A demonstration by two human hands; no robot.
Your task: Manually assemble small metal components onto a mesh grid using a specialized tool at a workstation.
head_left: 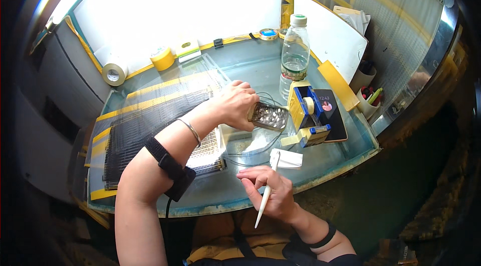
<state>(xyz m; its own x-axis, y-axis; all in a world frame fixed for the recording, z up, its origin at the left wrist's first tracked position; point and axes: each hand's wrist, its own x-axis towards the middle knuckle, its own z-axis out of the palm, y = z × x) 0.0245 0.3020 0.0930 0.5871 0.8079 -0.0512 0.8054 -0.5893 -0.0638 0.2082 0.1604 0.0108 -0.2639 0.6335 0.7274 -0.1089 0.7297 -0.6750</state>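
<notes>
My left hand (pixel 234 106) is closed around the left end of a small open box (pixel 271 116), which holds many small pale, shiny pieces. The box is above the glass tabletop (pixel 260 73), just left of the blue and yellow tape dispenser (pixel 303 110). Nearer to me, my right hand (pixel 274 192) grips a slim white pen-like stick (pixel 261 209), its thin end pointing down toward me. Beyond that hand lies a folded white paper or cloth (pixel 289 160). Under my left forearm is a dark striped panel (pixel 145 138) with yellow tape strips.
A clear bottle (pixel 295 55) stands behind the dispenser. To its right a dark phone (pixel 334 120) lies flat. Tape rolls (pixel 162 58) line the back edge, below a bright white panel (pixel 185 5). At the right is a pen cup (pixel 370 104). Thin cables (pixel 250 153) curl across the table.
</notes>
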